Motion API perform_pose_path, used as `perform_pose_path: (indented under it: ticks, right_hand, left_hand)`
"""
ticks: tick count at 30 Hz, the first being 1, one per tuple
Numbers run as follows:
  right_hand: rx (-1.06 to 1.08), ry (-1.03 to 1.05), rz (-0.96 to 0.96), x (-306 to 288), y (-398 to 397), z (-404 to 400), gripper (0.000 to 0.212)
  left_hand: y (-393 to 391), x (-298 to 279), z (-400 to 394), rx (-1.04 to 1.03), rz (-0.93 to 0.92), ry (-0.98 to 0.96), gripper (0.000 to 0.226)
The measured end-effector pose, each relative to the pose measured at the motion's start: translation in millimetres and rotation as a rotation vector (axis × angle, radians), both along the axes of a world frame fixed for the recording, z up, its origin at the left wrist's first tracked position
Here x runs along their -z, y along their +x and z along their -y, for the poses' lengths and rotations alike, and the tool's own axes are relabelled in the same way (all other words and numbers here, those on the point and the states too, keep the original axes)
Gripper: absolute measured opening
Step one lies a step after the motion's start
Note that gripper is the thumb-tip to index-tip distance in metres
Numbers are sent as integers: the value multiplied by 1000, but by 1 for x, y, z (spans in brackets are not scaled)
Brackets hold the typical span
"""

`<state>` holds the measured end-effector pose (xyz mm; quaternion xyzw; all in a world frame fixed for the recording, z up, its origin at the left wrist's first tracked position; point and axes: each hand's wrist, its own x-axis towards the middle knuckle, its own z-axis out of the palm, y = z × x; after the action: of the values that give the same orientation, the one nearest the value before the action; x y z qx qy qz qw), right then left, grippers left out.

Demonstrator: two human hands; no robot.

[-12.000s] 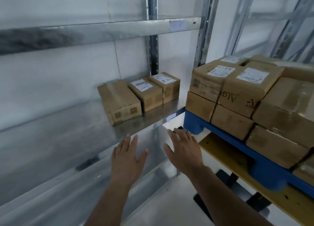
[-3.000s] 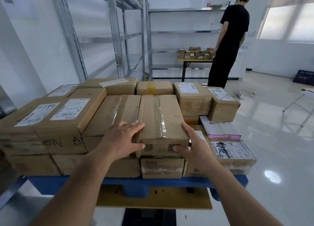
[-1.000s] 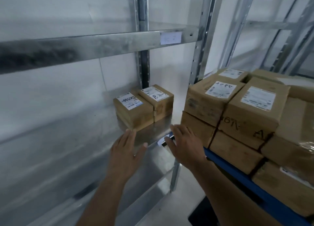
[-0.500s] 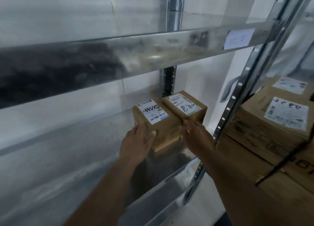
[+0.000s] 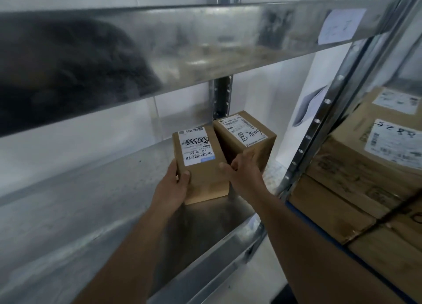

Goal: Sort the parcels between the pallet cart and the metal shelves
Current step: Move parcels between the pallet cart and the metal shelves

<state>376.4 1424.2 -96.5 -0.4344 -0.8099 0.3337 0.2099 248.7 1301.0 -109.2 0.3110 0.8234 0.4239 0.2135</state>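
Half a second earlier both hands only rested against the near box (image 5: 201, 164) on the shelf (image 5: 96, 201). Since then the left hand (image 5: 172, 185) wrapped its 9 o'clock edge, thumb on top, and the right hand (image 5: 245, 173) closed on its 3 o'clock edge. Three seconds earlier they gripped a parcel on the cart (image 5: 356, 171).

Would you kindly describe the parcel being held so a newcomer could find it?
On the metal shelf, two small parcels stand side by side. It is the nearer left parcel, gripped by both hands; its label bears a blue patch.
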Motion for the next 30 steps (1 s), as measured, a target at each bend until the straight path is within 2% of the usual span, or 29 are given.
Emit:
perform_pose_path:
  ticks: [2, 3, 5, 7, 11, 15, 21, 30]
  right_hand:
    - [-6, -205, -132, 2, 3, 3, 16]
    - [-32, -299, -178, 1, 5, 4, 17]
    - [-138, -371, -191, -2, 11, 7, 43]
    - [-257, -349, -188, -6, 19, 15, 52]
    - [-354, -255, -216, -4, 41, 33, 53]
    - [-349, -256, -265, -3, 76, 61, 53]
    - [-271, -178, -136, -3, 145, 103, 62]
    - [-130, -80, -206, -23, 262, 178, 63]
  left_hand:
    - [4, 0, 4, -5, 28, 35, 50]
    - [6, -1, 7, -7, 48, 58, 52]
    - [13, -3, 14, 2, 100, 111, 55]
    - [21, -5, 23, 34, 123, 145, 56]
    - [42, -7, 43, 66, 112, 146, 62]
    - [68, -5, 72, 117, 79, 152, 67]
    - [129, -8, 114, 137, 61, 218, 72]
    - [232, -27, 163, 265, 21, 292, 73]
